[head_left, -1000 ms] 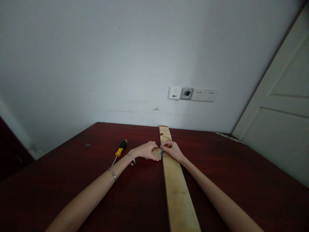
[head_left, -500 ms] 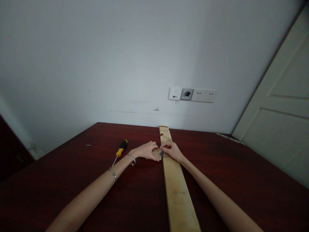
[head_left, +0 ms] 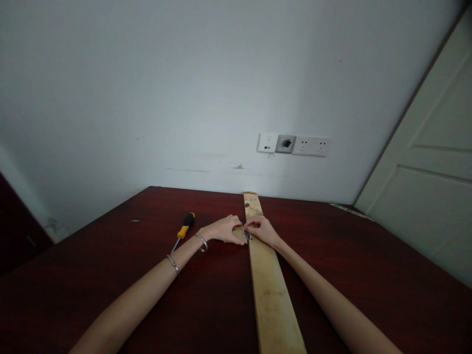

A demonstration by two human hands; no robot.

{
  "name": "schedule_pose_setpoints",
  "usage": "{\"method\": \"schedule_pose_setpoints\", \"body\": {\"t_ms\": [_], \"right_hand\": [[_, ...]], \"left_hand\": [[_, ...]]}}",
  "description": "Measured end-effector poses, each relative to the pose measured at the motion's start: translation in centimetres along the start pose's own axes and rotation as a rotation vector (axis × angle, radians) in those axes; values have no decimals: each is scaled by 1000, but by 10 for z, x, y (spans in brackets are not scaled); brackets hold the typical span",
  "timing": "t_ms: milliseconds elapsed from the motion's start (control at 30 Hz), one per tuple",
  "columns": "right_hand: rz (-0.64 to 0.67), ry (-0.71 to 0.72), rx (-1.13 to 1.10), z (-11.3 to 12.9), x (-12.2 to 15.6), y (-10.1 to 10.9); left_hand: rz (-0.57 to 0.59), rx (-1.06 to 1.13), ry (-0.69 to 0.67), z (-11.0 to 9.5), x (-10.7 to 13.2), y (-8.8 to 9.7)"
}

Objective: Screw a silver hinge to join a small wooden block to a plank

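Note:
A long pale wooden plank lies on the dark red table, running from near me to the wall. Beside its left edge lies a small wooden block, mostly covered by my left hand, whose fingers curl over it. My right hand rests on the plank with its fingers pinched on a small metal hinge at the joint between block and plank. Two bangles circle my left wrist.
A screwdriver with a yellow and black handle lies left of my left hand. A tiny screw sits further left. Wall sockets are above the table; a white door stands at right.
Both hands stay at the hinge; the fingers have shifted slightly and the hinge is more covered now.

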State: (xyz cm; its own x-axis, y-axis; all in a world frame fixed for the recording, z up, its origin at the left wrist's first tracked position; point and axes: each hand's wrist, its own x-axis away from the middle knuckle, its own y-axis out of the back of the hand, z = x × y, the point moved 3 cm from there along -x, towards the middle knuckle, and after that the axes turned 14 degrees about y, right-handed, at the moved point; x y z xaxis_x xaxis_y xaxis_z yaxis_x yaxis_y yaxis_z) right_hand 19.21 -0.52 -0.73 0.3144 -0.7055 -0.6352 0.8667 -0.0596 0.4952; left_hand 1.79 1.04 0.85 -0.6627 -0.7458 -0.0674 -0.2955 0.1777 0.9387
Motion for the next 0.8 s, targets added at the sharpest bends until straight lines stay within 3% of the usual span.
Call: {"method": "schedule_pose_setpoints", "body": {"t_ms": [467, 800], "right_hand": [[28, -6, -26, 0, 0, 1], [-145, -129, -138, -8, 5, 9]], "left_hand": [[-8, 14, 13, 3, -1, -1], [-4, -8, 0, 0, -1, -3]]}}
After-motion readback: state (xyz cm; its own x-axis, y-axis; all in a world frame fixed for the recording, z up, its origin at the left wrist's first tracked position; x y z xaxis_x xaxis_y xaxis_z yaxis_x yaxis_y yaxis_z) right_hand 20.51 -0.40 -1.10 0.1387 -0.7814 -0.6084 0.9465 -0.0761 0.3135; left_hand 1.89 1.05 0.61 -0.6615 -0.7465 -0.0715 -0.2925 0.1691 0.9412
